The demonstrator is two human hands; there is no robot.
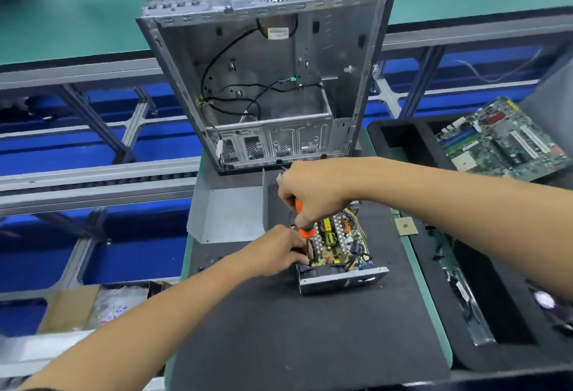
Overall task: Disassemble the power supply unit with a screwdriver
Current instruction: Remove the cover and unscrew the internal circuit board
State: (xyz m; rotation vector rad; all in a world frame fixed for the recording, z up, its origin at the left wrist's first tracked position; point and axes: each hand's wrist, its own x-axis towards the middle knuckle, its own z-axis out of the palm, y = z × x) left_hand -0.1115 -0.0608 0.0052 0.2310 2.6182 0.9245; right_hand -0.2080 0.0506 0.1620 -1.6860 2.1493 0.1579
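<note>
Power supply unit (336,254) lies open on the dark mat (279,328) of your bench, just in front of the empty computer case (263,80), and its circuit board with coils and heat sinks faces up. Its grey metal cover (229,214) is already off and rests just beside it on the left, so I judge that you are now at the screws which hold the board in the tray.

In the head view, your right hand (313,195) wraps the orange screwdriver (302,224) from above, with the fingers closed tight around the handle. The tool stands nearly upright, probably so that the tip sits straight in a screw at the near left corner of the board. Your left hand (279,251) is at this same corner, touching the unit; the fingers are curled together against its edge, it seems to steady the unit or guide the shaft while you turn.

The tip and the screw are hidden behind your left hand, so I cannot tell if they are engaged. A motherboard (502,139) lies in the black foam tray (403,142) at the right, partly cut off. The small parts further right are too blurred to name.
</note>
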